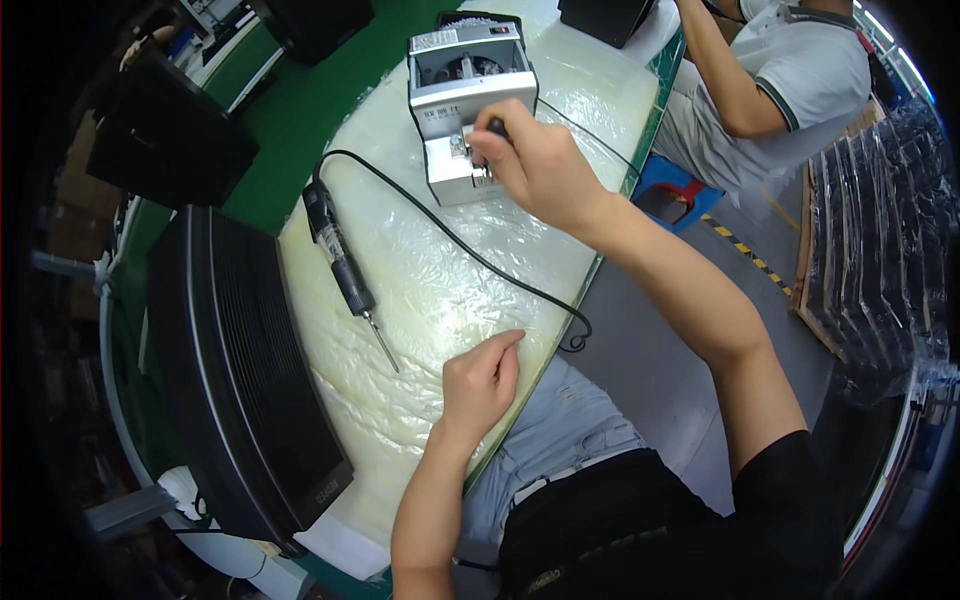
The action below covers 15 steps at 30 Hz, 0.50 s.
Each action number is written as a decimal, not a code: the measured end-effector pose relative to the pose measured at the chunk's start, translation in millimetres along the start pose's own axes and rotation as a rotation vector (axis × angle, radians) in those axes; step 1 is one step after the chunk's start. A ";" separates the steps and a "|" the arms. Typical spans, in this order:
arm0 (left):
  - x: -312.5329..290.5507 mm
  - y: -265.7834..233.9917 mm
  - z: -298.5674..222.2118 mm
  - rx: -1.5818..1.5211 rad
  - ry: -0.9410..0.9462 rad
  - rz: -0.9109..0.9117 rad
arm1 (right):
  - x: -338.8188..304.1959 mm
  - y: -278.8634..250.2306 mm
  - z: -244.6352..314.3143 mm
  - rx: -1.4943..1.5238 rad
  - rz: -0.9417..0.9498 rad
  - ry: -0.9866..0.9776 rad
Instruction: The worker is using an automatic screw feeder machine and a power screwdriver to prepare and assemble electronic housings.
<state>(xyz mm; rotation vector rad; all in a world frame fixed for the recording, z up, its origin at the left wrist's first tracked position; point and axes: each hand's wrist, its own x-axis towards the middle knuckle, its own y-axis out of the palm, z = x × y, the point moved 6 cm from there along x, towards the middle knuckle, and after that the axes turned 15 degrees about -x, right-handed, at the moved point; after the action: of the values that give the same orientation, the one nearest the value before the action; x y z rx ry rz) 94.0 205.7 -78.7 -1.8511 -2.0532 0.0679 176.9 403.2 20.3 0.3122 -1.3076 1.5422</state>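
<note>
My right hand (545,165) is closed at the front of a silver screw feeder (470,95), near the far end of the table. A small black-ended thing (497,127) shows between its fingers; the rest of it is hidden. My left hand (482,385) rests on the plastic sheet by the near table edge, fingers stretched, thumb apart, nothing visible in it. Left of centre lies a black electric screwdriver (340,255), with its long metal bit pointing toward me. No hand touches it.
Clear plastic over a pale pad (420,300) covers the table. The screwdriver's black cable (450,232) loops across it. A large black ribbed case (250,370) stands at the left. Beyond the right edge are a blue stool (680,195), a seated co-worker (790,90) and wrapped stacked goods (880,240).
</note>
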 end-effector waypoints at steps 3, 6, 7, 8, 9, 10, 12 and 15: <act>-0.1 -0.7 0.2 0.001 0.015 -0.010 | 0.5 -9.8 -3.3 0.058 -0.067 0.089; 0.6 0.7 -0.1 -0.001 0.000 -0.002 | 3.2 -13.1 -2.7 0.021 -0.139 0.021; 0.3 0.9 -0.5 0.002 0.003 -0.002 | 2.5 -9.5 -1.8 0.002 -0.124 -0.011; 0.1 1.6 -0.4 0.006 0.006 0.000 | 1.6 -8.0 -0.5 -0.018 -0.110 -0.043; 0.5 0.9 -0.4 0.011 0.011 -0.004 | 3.8 -10.5 -2.2 0.009 -0.116 0.001; 0.2 0.6 0.2 0.012 0.007 -0.006 | 6.5 -15.0 -3.4 0.036 -0.123 0.046; -0.8 0.9 0.6 0.013 -0.001 -0.008 | 7.2 -16.2 -4.6 0.046 -0.110 0.064; 0.4 1.7 -0.6 0.006 -0.015 -0.009 | 5.6 -10.3 -3.8 0.018 -0.033 -0.027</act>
<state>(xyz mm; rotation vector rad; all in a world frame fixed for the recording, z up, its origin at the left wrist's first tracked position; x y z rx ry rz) 95.8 206.1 -78.6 -1.8435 -2.0688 0.0866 184.4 408.0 28.9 0.3656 -1.3041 1.5273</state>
